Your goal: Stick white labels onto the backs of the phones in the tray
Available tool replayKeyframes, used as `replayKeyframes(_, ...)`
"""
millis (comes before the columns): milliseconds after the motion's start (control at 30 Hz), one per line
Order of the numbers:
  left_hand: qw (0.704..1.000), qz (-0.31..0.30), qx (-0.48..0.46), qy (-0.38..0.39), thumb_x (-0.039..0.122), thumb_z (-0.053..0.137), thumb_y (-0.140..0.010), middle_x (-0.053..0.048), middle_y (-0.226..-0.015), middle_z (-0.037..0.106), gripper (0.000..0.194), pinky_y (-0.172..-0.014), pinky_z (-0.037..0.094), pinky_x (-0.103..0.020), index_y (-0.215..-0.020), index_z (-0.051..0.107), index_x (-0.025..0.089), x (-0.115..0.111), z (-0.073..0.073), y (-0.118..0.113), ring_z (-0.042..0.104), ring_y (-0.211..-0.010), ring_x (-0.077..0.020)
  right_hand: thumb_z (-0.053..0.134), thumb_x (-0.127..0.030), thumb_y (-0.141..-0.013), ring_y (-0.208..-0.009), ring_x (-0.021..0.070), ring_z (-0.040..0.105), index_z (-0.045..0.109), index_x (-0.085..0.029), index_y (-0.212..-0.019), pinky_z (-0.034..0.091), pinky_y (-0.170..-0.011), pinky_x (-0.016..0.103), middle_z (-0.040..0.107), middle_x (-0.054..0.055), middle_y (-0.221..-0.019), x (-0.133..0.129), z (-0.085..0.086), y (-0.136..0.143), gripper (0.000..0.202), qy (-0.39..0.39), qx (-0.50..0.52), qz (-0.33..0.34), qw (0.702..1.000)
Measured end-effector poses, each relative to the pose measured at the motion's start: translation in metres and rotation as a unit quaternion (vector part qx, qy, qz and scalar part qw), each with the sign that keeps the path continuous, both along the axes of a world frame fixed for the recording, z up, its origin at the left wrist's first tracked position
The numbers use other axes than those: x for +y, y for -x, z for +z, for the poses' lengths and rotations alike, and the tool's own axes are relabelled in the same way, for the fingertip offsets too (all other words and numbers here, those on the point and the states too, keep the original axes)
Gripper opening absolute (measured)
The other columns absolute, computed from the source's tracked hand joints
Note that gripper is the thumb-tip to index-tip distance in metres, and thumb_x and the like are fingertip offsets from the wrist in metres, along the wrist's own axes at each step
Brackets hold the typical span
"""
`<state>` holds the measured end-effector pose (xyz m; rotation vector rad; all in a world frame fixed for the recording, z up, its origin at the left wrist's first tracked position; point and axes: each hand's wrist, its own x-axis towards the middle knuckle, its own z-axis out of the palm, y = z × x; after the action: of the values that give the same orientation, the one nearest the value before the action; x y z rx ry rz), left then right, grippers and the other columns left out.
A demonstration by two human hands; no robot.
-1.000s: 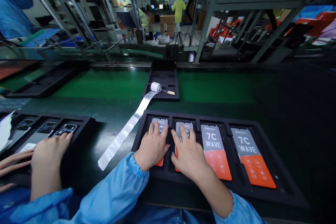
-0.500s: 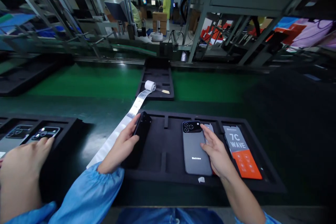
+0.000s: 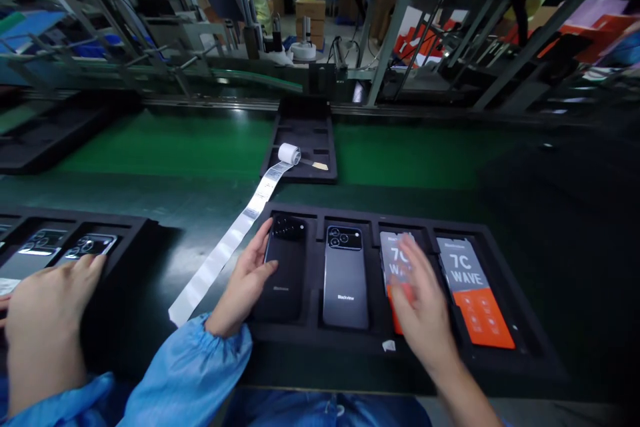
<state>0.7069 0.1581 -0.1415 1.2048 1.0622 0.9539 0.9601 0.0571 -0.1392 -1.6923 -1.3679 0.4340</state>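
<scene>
Blur smears the right hand (image 3: 425, 310), hiding the third phone (image 3: 395, 257).

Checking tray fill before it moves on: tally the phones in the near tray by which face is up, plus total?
Back up: 2, black phone under the left hand, grey phone
Screen up, 7C WAVE film: 2, third phone beneath the right hand, fourth phone
Total: 4

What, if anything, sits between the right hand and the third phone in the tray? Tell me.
Nothing visible does. The right hand is blurred, directly over the third phone, covering its lower part; whether it touches cannot be told. The grey phone lies alongside, in its own slot.
</scene>
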Motion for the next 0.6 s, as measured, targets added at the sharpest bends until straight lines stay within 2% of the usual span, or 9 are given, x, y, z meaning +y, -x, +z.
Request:
replayKeyframes(67, 0.974, 0.012, 0.153, -0.165, 0.025, 0.05, -0.085, -0.004, -0.15, 0.023, 0.064, -0.115, 0.021, -0.041, -0.143, 0.025, 0.025, -0.002, 0.001, 0.004, 0.022, -0.137, -0.0241, 0.042, -0.039, -0.092, -0.132, 0.0304, 0.029, 0.031, -0.029, -0.141, 0.04, -0.102, 0.05, 0.025, 0.005, -0.147, -0.01, 0.002, -0.02, 0.051, 0.03, -0.143, -0.025, 0.989)
replayKeyframes(133, 0.906, 0.032, 0.294, -0.301, 0.025, 0.045, -0.089, -0.002, -0.153, 0.013, 0.058, -0.116, 0.012, -0.044, -0.144, 0.024, 0.028, -0.006, 0.001, 0.008, 0.012, -0.14, -0.0238, 0.04, -0.044, -0.092, -0.133, 0.0335, 0.025, 0.025, -0.026, -0.144, 0.043, -0.098, 0.053, 0.021, 0.008, -0.148, -0.017, -0.003, -0.034, 0.057, 0.087, -0.24, -0.005, 0.967)
replayKeyframes(200, 0.867, 0.03, 0.366, -0.337, 0.027, 0.045, -0.09, -0.001, -0.153, 0.009, 0.059, -0.116, 0.013, -0.045, -0.144, 0.021, 0.029, -0.01, -0.003, 0.014, 0.009, -0.14, -0.0242, 0.033, -0.045, -0.094, -0.132, 0.0344, 0.025, 0.022, -0.023, -0.144, 0.043, -0.097, 0.054, 0.02, 0.01, -0.148, -0.019, -0.011, -0.04, 0.056, 0.124, -0.307, 0.025, 0.943)
replayKeyframes(233, 0.871, 0.021, 0.374, -0.318, 0.03, 0.045, -0.091, -0.001, -0.153, 0.009, 0.06, -0.116, 0.014, -0.045, -0.145, 0.019, 0.029, -0.011, -0.007, 0.019, 0.01, -0.14, -0.0238, 0.031, -0.044, -0.095, -0.131, 0.0342, 0.026, 0.022, -0.021, -0.145, 0.041, -0.098, 0.054, 0.021, 0.011, -0.147, -0.018, -0.014, -0.04, 0.056, 0.133, -0.332, 0.031, 0.933)
replayKeyframes(300, 0.908, -0.002, 0.353, -0.227, 0.038, 0.046, -0.09, -0.001, -0.153, 0.012, 0.065, -0.115, 0.016, -0.042, -0.146, 0.014, 0.029, -0.014, -0.018, 0.029, 0.013, -0.14, -0.0221, 0.03, -0.045, -0.095, -0.128, 0.0341, 0.03, 0.023, -0.019, -0.144, 0.041, -0.099, 0.052, 0.024, 0.012, -0.146, -0.014, -0.017, -0.038, 0.056, 0.143, -0.368, 0.026, 0.919)
replayKeyframes(367, 0.948, -0.006, 0.297, -0.113, 0.044, 0.048, -0.088, 0.0, -0.153, 0.015, 0.069, -0.115, 0.015, -0.04, -0.145, 0.013, 0.029, -0.017, -0.029, 0.038, 0.015, -0.14, -0.0207, 0.038, -0.049, -0.093, -0.124, 0.0356, 0.034, 0.028, -0.016, -0.142, 0.041, -0.098, 0.051, 0.027, 0.015, -0.143, -0.007, -0.016, -0.036, 0.061, 0.149, -0.397, 0.011, 0.906)
replayKeyframes(433, 0.972, 0.002, 0.233, -0.02, 0.047, 0.051, -0.086, 0.002, -0.152, 0.018, 0.069, -0.115, 0.015, -0.037, -0.144, 0.018, 0.031, -0.019, -0.037, 0.045, 0.018, -0.139, -0.0193, 0.05, -0.05, -0.087, -0.118, 0.0375, 0.038, 0.032, -0.014, -0.141, 0.042, -0.096, 0.051, 0.032, 0.017, -0.139, 0.002, -0.011, -0.034, 0.067, 0.159, -0.418, -0.008, 0.894)
replayKeyframes(500, 0.98, 0.016, 0.195, 0.029, 0.047, 0.054, -0.084, 0.005, -0.15, 0.022, 0.067, -0.115, 0.015, -0.035, -0.142, 0.024, 0.034, -0.021, -0.039, 0.047, 0.02, -0.138, -0.0182, 0.058, -0.043, -0.081, -0.115, 0.0373, 0.041, 0.032, -0.014, -0.141, 0.044, -0.093, 0.05, 0.036, 0.018, -0.135, 0.008, -0.006, -0.032, 0.071, 0.172, -0.419, -0.025, 0.891)
replayKeyframes(600, 0.982, 0.029, 0.182, 0.053, 0.046, 0.056, -0.083, 0.008, -0.149, 0.025, 0.064, -0.115, 0.014, -0.034, -0.14, 0.028, 0.037, -0.025, -0.034, 0.045, 0.022, -0.138, -0.0171, 0.055, -0.027, -0.077, -0.118, 0.0351, 0.04, 0.029, -0.013, -0.142, 0.043, -0.095, 0.047, 0.038, 0.017, -0.134, 0.011, 0.001, -0.029, 0.071, 0.175, -0.382, -0.034, 0.907)
